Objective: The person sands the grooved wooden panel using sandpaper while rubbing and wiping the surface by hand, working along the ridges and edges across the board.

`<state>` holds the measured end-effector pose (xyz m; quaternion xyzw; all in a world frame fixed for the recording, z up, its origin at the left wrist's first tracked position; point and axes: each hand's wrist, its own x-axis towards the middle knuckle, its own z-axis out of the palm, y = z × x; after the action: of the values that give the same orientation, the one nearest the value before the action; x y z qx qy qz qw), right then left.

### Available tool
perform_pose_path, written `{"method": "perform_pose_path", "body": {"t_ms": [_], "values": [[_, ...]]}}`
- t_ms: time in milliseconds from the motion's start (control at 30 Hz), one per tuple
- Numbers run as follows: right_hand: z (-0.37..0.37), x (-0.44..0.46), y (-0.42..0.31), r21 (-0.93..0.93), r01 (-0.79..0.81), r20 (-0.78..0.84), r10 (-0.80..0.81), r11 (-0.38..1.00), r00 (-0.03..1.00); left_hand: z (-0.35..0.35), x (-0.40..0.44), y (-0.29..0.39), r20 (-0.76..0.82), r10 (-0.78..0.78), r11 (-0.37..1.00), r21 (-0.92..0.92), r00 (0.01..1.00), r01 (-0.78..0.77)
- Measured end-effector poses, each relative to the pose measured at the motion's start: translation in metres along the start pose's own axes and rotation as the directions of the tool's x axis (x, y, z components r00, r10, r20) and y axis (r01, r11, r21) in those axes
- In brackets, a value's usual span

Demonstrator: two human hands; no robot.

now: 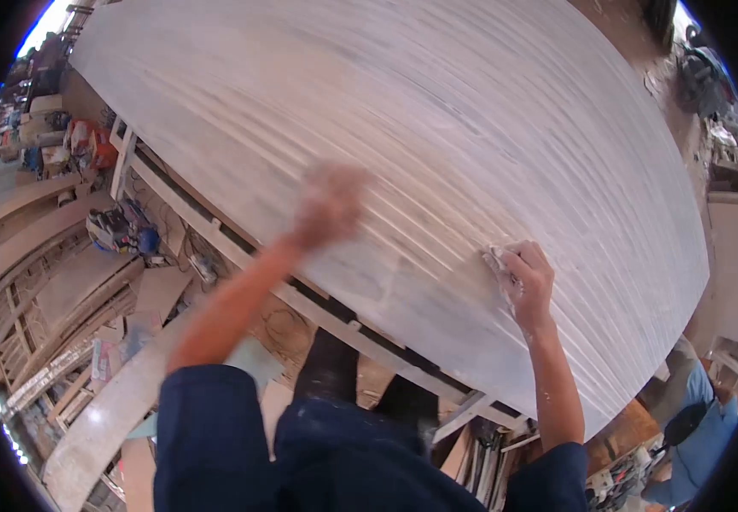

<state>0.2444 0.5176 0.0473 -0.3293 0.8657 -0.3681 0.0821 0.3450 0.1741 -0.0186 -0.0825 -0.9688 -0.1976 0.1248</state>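
A large whitish panel point(574, 171) with long parallel grooves spreads out in front of me, its surface streaked with pale dust or coating. My left hand point(332, 205) is over the near-left part of the grooves, smeared by motion, so its fingers cannot be made out. Farther right, my right hand point(527, 277) is at the grooved surface with its fingers curled together. White residue covers its fingertips, and whatever is pinched there is too small to name.
A wooden support frame point(377, 346) runs under the panel's near edge. At left lie curved wooden pieces point(36, 209), a blue power tool point(122, 226) and a red-orange object point(89, 143). A person in light blue point(702, 444) is at lower right.
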Motion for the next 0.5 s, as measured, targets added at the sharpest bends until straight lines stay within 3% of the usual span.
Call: {"method": "perform_pose_path", "body": {"t_ms": [133,167,267,367,500], "values": [[-0.032,-0.032,0.029,-0.090,0.121,0.091,-0.113,0.989,0.989,-0.050,-0.026,-0.138,-0.133,-0.170,0.945,0.259,0.976,0.200],[-0.033,-0.037,0.035,-0.099,0.108,0.091,-0.099,0.989,0.991,-0.062,-0.017,-0.134,-0.170,-0.291,0.923,0.209,0.941,0.323],[-0.022,-0.040,0.038,-0.011,0.172,0.099,-0.170,0.985,0.980,-0.063,-0.006,-0.120,-0.203,-0.325,0.919,0.162,0.924,0.359],[0.043,0.012,0.006,0.008,0.269,0.001,-0.269,0.963,0.963,-0.068,-0.003,-0.125,-0.180,-0.242,0.950,0.155,0.953,0.270],[0.118,0.108,-0.055,0.043,0.224,-0.080,-0.220,0.974,0.972,-0.066,-0.007,-0.128,-0.209,-0.244,0.947,0.162,0.947,0.279]]}}
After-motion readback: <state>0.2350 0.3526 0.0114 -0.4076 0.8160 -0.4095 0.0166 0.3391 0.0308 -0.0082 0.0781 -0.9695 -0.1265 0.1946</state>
